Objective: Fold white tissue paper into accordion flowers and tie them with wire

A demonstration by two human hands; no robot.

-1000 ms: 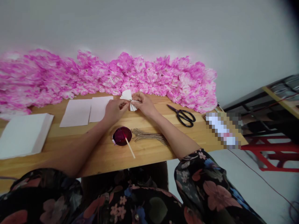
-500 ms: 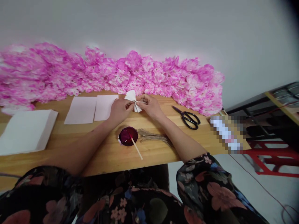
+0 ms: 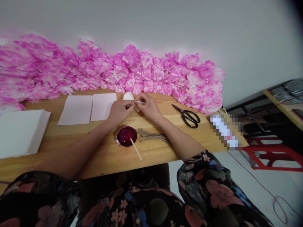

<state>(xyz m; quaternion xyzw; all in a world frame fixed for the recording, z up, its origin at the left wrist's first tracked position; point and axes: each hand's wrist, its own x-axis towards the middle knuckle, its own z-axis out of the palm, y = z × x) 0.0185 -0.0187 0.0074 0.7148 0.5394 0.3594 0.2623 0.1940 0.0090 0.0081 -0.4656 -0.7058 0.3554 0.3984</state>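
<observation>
My left hand (image 3: pixel 119 110) and my right hand (image 3: pixel 147 106) meet over the back of the wooden table (image 3: pixel 151 151), both pinching a small white folded paper fan (image 3: pixel 129 96) at its middle. A thin string shows between the fingertips at the fold. Just in front of my hands stands a small bowl of dark red dye (image 3: pixel 127 136) with a wooden stick (image 3: pixel 136 149) leaning out of it. A bundle of twine pieces (image 3: pixel 151 136) lies to its right.
A long heap of pink and white paper flowers (image 3: pixel 106 72) lines the wall. Two pale pink sheets (image 3: pixel 87 107) and a white paper stack (image 3: pixel 20 132) lie at the left. Black scissors (image 3: pixel 188 116) lie at the right, a red stool (image 3: pixel 272 154) beyond the table end.
My hands have stayed together on the paper fan, working at its middle; the fan now lies lower and more hidden behind my fingers. The view shifted slightly.
</observation>
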